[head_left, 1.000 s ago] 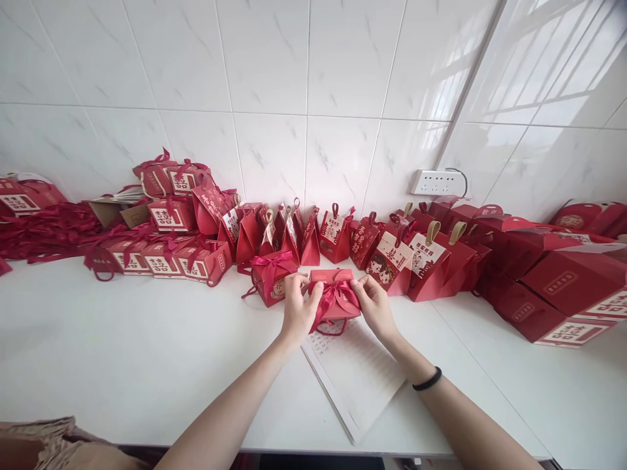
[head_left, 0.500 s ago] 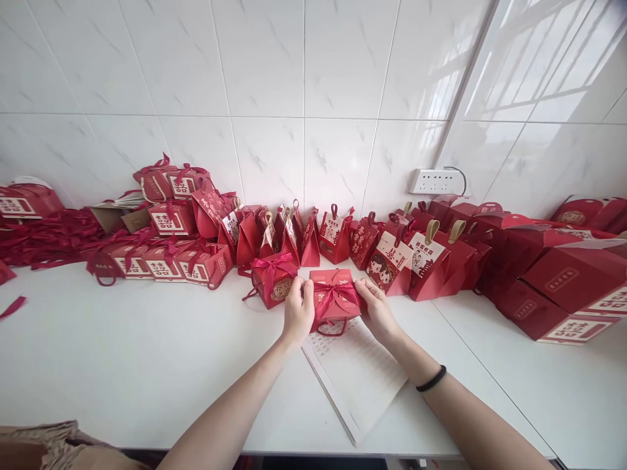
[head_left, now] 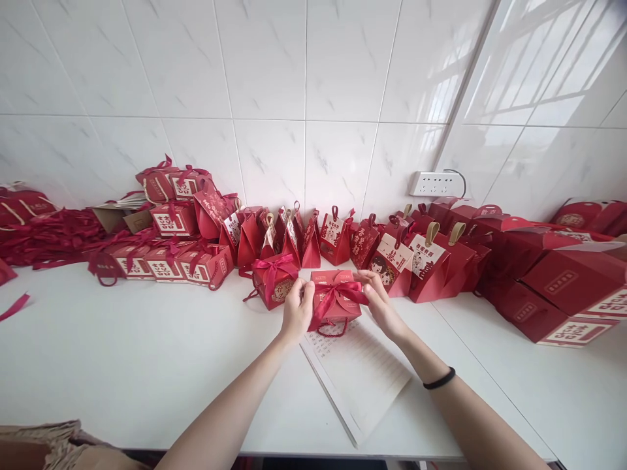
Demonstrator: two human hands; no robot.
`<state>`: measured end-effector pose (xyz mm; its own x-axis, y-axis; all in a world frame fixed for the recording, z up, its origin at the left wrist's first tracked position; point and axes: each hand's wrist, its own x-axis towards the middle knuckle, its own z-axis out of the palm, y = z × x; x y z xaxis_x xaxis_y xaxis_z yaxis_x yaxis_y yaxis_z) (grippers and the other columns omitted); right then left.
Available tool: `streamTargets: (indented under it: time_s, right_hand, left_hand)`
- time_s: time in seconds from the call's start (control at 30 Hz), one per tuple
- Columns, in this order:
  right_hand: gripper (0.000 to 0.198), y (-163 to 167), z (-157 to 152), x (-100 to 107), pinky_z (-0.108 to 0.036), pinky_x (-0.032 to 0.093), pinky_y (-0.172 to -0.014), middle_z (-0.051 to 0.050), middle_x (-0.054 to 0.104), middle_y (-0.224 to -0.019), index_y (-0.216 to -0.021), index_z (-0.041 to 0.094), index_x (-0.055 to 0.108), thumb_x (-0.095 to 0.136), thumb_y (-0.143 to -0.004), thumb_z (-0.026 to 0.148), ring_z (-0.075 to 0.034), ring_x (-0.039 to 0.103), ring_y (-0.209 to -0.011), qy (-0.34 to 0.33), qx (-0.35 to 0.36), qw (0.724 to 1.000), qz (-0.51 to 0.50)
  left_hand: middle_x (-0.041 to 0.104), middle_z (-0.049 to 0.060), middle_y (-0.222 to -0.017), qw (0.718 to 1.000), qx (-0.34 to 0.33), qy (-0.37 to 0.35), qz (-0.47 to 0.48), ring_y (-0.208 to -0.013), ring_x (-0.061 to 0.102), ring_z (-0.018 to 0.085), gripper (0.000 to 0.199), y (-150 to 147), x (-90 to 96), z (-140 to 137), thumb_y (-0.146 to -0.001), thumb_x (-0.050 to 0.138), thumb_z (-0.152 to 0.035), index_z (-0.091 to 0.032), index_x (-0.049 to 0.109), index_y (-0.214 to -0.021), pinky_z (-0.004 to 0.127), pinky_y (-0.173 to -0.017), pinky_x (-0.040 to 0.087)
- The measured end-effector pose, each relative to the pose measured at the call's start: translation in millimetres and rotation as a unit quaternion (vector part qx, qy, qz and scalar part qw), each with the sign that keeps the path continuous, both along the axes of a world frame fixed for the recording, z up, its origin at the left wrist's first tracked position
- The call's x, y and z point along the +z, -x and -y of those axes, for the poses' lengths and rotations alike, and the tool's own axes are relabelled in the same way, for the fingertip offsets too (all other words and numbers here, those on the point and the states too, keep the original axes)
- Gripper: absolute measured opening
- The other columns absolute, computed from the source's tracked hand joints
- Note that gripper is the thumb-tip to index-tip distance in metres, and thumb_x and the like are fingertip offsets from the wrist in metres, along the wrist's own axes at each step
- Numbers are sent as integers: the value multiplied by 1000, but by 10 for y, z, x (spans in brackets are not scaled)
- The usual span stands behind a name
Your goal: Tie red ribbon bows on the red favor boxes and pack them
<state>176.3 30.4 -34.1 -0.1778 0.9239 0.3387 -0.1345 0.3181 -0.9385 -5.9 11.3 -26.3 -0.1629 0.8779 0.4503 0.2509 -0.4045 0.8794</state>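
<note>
A small red gift box (head_left: 327, 313) with gold print and a twisted cord handle (head_left: 333, 330) rests in front of me on an open notebook (head_left: 360, 385). Across its top a dark red satin ribbon (head_left: 337, 294) is tied in a bow. At the box's left side my left hand (head_left: 296, 310) is closed, thumb and fingers pinching the ribbon there. My right hand (head_left: 383, 305) holds the bow's right loop at the thumb, its other fingers curved behind the box corner. Another ribboned red box (head_left: 275, 281) stands just left of my left hand.
Several red bag-shaped boxes (head_left: 336, 236) line the tiled wall. Stacked ribboned boxes (head_left: 166, 261) and a heap of red ribbons (head_left: 63, 235) lie left. Large red boxes (head_left: 553, 281) fill the right side. A power strip (head_left: 437, 183) is on the wall.
My right hand has shifted slightly right, its fingers lifting and spreading a little. The bow's right loop now reaches further out. My left hand stays at the box's left side.
</note>
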Motion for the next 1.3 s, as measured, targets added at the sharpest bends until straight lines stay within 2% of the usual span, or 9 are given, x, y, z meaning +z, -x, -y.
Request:
streamTargets:
  time_s: [0.17, 0.33, 0.5, 0.6, 0.77, 0.93, 1.0, 1.13, 1.3]
  right_hand:
    - [109, -53, 36, 40, -47, 30, -107, -16, 25, -142, -140, 24, 11, 77, -61, 57, -28, 34, -129, -101, 67, 975, 185]
    - [110, -5, 45, 1, -51, 22, -110, -15, 21, -145, -143, 23, 9, 78, -63, 50, -30, 24, -133, -175, -7, 959, 223]
    - [104, -1, 53, 4, -51, 29, -107, -16, 24, -142, -145, 25, 7, 74, -69, 49, -30, 28, -131, -295, -84, 927, 217]
    - [98, -22, 86, 54, -51, 31, -106, -15, 27, -141, -145, 27, 7, 71, -73, 49, -30, 30, -130, -335, -103, 914, 204]
    - [106, -4, 185, 175, -49, 37, -103, -14, 29, -139, -144, 27, 8, 71, -66, 63, -30, 34, -128, -254, -82, 951, 153]
    - [82, -73, 103, 205, -47, 43, -96, -14, 35, -138, -141, 27, 17, 43, -79, 74, -29, 42, -123, -154, 23, 987, 48]
    - [67, -174, -16, 149, -45, 48, -87, -15, 41, -134, -138, 26, 25, 24, -87, 70, -27, 48, -117, -130, -10, 990, 53]
    - [49, -383, -269, -118, -49, 45, -88, -16, 53, -112, -99, 19, 60, 46, -81, 62, -32, 51, -108, -138, -188, 936, 263]
    - [27, -391, -382, -450, -44, 46, -87, -15, 55, -102, -97, 16, 64, 50, -80, 31, -30, 57, -96, -175, -162, 844, 480]
  left_hand:
    - [39, -4, -60, 1000, 3, -2, -8, -57, 41, 11, 31, -18, -4, -28, -86, 42, -41, -21, 35, -63, 22, -58, 39]
    - [49, 0, -69, 993, 26, -105, -50, -67, 51, 13, 28, -2, 47, 42, -85, 47, -45, -21, 44, -69, 26, -68, 46]
    - [52, 3, -77, 935, -38, -295, -192, -77, 55, 15, 22, 67, 9, 97, -85, 51, -42, -24, 59, -74, 34, -85, 48]
    - [53, 7, -97, 922, -55, -336, -185, -98, 55, 20, 27, 102, -1, 83, -77, 59, -48, -25, 60, -91, 39, -93, 45]
    - [39, 17, -136, 966, -171, -155, -115, -128, 38, 31, 91, 192, 167, 24, -63, 66, -55, -20, 26, -137, 45, -102, 37]
    - [58, 13, -120, 960, -274, 45, -21, -112, 54, 30, 79, 247, 480, -87, -59, 74, -45, -21, 44, -127, 45, -96, 42]
    - [63, 13, -110, 947, -289, 114, 83, -103, 59, 30, 60, 279, 646, -119, -64, 66, -53, -19, 55, -113, 46, -89, 45]
    - [67, 12, -98, 879, -303, 251, 269, -93, 62, 29, 55, 435, 1012, -74, -76, 46, -63, -17, 58, -104, 48, -80, 49]
    - [66, 11, -99, 849, -285, 236, 376, -93, 62, 27, 60, 631, 1329, 46, -78, 40, -62, -16, 51, -115, 50, -84, 48]
